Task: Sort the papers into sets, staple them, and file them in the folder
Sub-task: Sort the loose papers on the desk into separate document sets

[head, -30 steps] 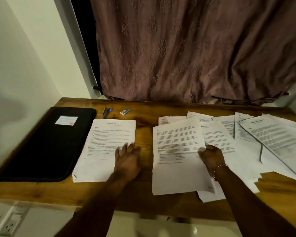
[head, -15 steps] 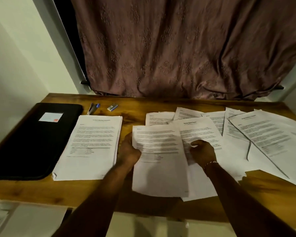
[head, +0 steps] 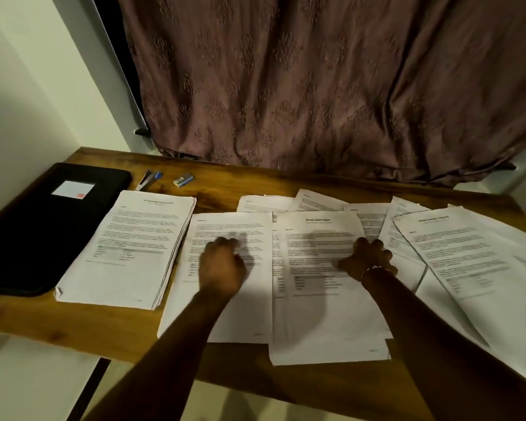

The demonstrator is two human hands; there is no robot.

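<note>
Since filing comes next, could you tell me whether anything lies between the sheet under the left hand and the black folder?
Yes: the stack of papers lies between the sheet under the left hand and the black folder.

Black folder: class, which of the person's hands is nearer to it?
Left. The left hand rests on a sheet, with only the paper stack between it and the black folder; the right hand presses another sheet farther right.

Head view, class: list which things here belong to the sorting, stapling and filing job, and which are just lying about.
Job: loose papers, stacked set, black folder, stapler, small box, probably staples.
Lying about: curtain, bracelet on the right wrist.
</note>
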